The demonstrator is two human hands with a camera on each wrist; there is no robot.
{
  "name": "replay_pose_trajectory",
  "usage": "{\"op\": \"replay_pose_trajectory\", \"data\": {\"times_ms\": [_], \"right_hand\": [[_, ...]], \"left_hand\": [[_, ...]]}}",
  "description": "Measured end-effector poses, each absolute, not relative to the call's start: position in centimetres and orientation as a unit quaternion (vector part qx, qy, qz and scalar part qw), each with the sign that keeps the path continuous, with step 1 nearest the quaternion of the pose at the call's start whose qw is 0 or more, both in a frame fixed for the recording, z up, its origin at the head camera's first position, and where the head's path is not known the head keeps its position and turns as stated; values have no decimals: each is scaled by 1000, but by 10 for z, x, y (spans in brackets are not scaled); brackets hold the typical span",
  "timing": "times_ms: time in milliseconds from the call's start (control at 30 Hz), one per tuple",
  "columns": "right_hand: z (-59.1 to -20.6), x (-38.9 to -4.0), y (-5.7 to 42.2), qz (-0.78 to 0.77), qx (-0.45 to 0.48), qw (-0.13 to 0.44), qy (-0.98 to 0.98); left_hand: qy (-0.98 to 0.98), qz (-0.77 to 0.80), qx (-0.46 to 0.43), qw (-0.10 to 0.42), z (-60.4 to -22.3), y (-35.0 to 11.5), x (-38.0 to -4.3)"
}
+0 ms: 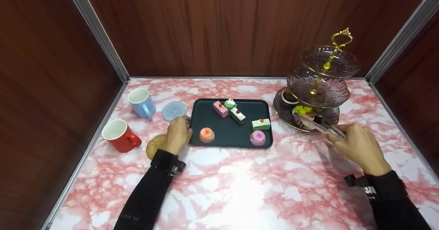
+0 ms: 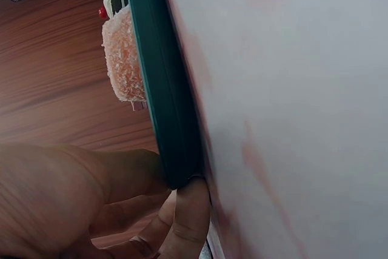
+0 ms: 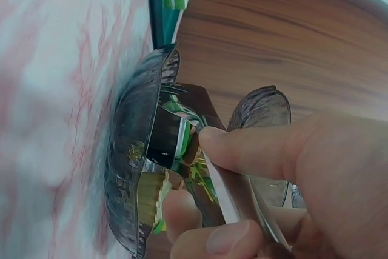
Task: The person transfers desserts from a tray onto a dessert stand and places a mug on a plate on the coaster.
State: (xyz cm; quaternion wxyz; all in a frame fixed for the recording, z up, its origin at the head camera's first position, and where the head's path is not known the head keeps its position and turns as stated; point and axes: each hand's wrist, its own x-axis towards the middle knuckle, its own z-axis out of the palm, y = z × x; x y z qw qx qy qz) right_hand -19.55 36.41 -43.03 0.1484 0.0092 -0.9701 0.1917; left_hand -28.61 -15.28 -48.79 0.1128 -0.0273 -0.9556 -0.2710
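One green tray (image 1: pixel 226 131) has its left edge pinched by the left hand (image 1: pixel 177 135); right of the tray, the right hand (image 1: pixel 362 146) grips tongs (image 1: pixel 320 127) at a fruit-topped cake (image 1: pixel 301 110) on the tiered stand (image 1: pixel 331 91).

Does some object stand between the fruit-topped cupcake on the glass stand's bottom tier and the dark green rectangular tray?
Only the raised edges of the gold-rimmed bottom tier and of the tray; silver metal tongs cross in front of the cupcake.
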Motion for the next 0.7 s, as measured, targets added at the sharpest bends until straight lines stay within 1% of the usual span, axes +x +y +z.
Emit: {"op": "replay_pose_trajectory", "data": {"times_ms": [267, 400, 700], "right_hand": [[-432, -196, 365, 194, 9, 142, -971], [-434, -197, 365, 191, 0, 143, -971], [-436, -199, 365, 193, -15, 110, -975]], "left_hand": [[-955, -274, -28, 110, -488, -153, -287], [-954, -273, -33, 117, -489, -153, -286], [-953, -274, -39, 125, -488, -153, -285]]}}
